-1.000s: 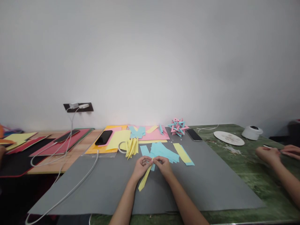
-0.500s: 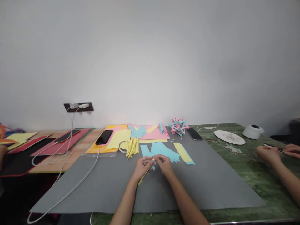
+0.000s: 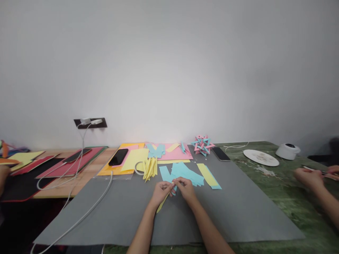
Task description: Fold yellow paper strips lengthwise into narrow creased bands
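Note:
Between my two hands is a narrow yellow paper strip [image 3: 162, 204]; its long end slants down past my left wrist. My left hand [image 3: 161, 193] is closed on it, and my right hand [image 3: 185, 188] pinches its upper end, where the fingertips meet and hide the detail. Just beyond the hands lie fanned light-blue paper strips [image 3: 186, 173]. Right of those rests a yellow strip [image 3: 207, 174] on top of blue ones. A bunch of folded yellow paper pieces [image 3: 150, 169] stands to the left, touching a white tape ring [image 3: 138, 168].
A pink-and-blue paper star ball [image 3: 203, 145] and a phone [image 3: 220, 154] lie at the back. Another phone [image 3: 118, 157] rests on coloured sheets at left. A white cable [image 3: 87, 211] crosses the grey mat [image 3: 233, 218]. At right, another person's hand [image 3: 308, 176] works near a white plate [image 3: 261, 157].
The view has shifted slightly, so everything sits a little lower. My hands stay on the yellow strip with only a small finger movement. The other person's hands at right have moved slightly.

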`<state>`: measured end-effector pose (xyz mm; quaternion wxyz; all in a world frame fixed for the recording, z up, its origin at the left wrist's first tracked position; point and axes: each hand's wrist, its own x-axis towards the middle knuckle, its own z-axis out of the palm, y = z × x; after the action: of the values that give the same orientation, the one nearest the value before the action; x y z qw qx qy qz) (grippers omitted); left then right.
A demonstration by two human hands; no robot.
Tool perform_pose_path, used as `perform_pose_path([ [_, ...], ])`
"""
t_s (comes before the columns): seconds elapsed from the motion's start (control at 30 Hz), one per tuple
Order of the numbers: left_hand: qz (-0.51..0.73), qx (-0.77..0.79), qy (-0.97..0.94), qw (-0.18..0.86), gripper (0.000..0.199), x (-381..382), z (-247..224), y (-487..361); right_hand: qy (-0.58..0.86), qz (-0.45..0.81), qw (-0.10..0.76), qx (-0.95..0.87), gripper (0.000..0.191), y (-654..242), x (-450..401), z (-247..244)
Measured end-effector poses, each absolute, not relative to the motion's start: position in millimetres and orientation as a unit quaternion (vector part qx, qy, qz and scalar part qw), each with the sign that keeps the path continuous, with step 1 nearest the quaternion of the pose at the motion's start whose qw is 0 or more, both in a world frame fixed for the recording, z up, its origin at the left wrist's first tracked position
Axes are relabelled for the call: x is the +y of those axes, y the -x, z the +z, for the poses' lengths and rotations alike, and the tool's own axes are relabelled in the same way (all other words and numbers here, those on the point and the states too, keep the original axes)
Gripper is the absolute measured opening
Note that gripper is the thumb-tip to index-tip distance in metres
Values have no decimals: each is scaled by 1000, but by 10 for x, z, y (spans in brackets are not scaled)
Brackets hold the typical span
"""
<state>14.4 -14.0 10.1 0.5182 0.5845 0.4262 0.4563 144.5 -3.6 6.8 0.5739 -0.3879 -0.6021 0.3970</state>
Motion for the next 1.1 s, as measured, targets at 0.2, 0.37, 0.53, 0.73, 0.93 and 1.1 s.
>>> perform_pose_path([
  [0.2,451,420,-588,524,33,-143,87,-147,411,382,591,-580,28,-1469,-43,75],
  [0.37,501,444,-529,521,32,-96,87,-127,452,404,578,-547,37,-1450,7,34],
  [0.53,503,439,-534,519,32,-87,82,-111,417,383,578,-587,27,-1431,6,41],
  [0.73,479,427,-544,540,34,-96,80,-124,422,353,603,-577,24,-1415,18,34],
  [0.93,464,438,-545,544,33,-90,92,-127,475,347,634,-503,30,-1453,91,-22],
  [1.1,458,445,-551,537,33,-109,126,-140,493,344,657,-455,32,-1499,121,-35],
])
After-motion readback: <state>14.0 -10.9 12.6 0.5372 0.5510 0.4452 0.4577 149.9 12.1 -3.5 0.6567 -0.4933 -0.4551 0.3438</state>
